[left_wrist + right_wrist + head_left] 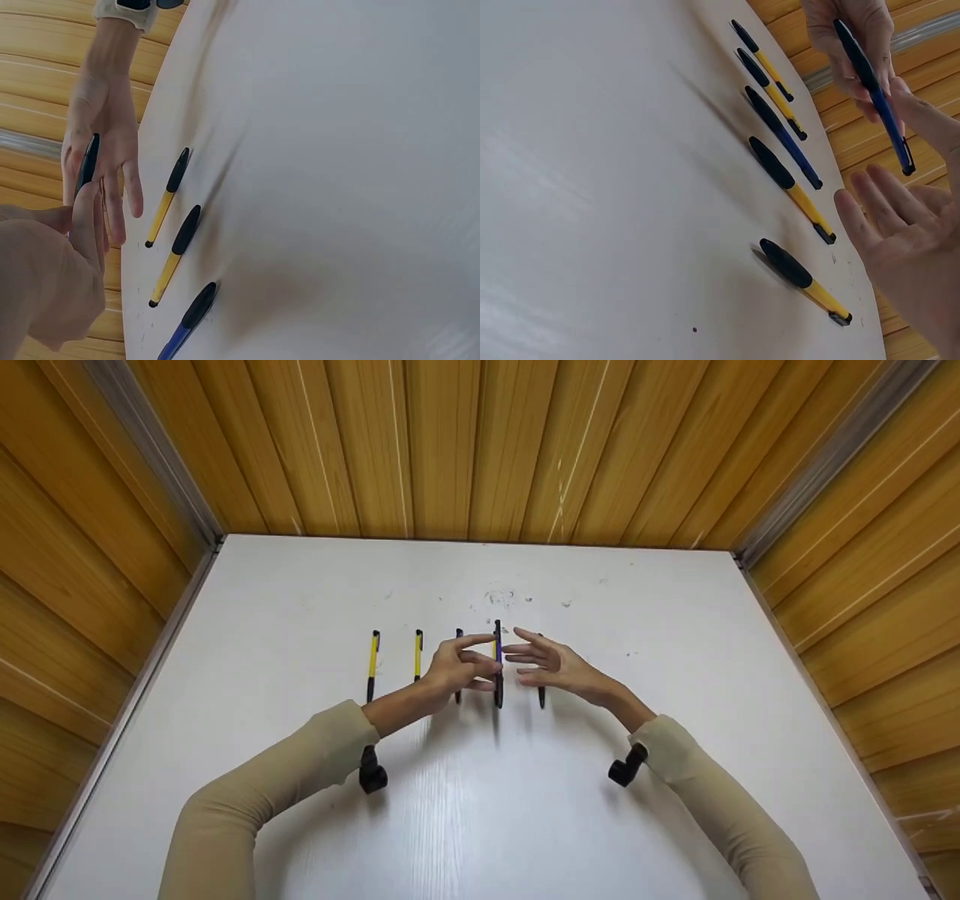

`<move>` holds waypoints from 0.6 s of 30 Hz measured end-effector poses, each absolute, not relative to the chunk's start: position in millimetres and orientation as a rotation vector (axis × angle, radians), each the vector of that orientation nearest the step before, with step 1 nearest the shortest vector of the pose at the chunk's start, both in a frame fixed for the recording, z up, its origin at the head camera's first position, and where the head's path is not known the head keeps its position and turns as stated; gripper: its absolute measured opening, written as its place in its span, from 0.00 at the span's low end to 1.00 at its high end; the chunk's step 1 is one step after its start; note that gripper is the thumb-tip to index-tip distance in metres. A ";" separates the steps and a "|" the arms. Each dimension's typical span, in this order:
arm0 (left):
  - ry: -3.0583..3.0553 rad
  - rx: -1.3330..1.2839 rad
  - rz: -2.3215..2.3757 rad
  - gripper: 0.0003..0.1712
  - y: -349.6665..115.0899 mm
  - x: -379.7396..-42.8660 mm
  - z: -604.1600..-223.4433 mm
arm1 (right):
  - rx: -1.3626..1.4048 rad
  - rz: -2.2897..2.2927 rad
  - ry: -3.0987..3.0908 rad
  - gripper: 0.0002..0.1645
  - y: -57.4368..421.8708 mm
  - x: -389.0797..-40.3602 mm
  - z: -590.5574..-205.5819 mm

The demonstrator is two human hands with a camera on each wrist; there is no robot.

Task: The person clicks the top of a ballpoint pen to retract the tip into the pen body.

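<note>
My left hand (pixel 457 667) pinches a blue pen (pixel 498 660) with a black grip between thumb and fingers, raised above the white table. The black grip end points toward me, as the right wrist view shows along the pen's length (pixel 881 105). Beside it, my right hand (pixel 559 664) has its fingers spread, with the fingertips close to the pen's right side. Below lie a blue pen (pixel 784 139), partly behind my left hand in the head view, and a yellow pen (pixel 791 187) with a black grip, mostly hidden there beneath the held pen.
Two yellow pens (pixel 373 666) lie in the row's left part, and another yellow pen (pixel 802 277) ends it on the right. Small dark marks (pixel 499 598) dot the white table (pixel 300 585) beyond the row. Wood-patterned walls (pixel 480 450) enclose the table's back and sides.
</note>
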State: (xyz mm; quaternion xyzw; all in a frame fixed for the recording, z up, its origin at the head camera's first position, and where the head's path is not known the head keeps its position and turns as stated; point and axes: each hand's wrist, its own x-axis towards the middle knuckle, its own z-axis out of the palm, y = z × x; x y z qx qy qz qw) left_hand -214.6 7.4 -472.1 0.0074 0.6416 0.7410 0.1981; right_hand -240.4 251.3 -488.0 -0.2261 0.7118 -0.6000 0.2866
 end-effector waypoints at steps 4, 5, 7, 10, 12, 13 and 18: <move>1.817 -0.005 2.057 0.35 2.8 -214.6 -472.5 | -0.593 -1.603 1.907 0.46 259.3 -241.0 -490.9; 1.822 -0.011 2.052 0.35 2.0 -214.5 -472.8 | -0.591 -1.604 1.908 0.45 261.4 -241.1 -491.6; 1.830 -0.028 2.043 0.35 0.6 -214.0 -473.4 | -0.587 -1.601 1.911 0.43 265.9 -241.8 -493.2; 1.828 -0.033 2.037 0.35 0.0 -213.8 -475.1 | -0.564 -1.593 1.926 0.42 273.6 -241.8 -494.8; 1.813 -0.033 2.039 0.35 1.7 -214.6 -476.8 | -0.550 -1.597 1.939 0.41 279.4 -241.7 -495.6; 1.808 -0.030 2.040 0.35 3.6 -215.2 -477.7 | -0.542 -1.595 1.949 0.41 282.8 -241.5 -495.5; 1.781 -0.018 2.042 0.34 22.1 -221.6 -482.3 | -0.501 -1.611 1.995 0.40 306.6 -242.2 -493.3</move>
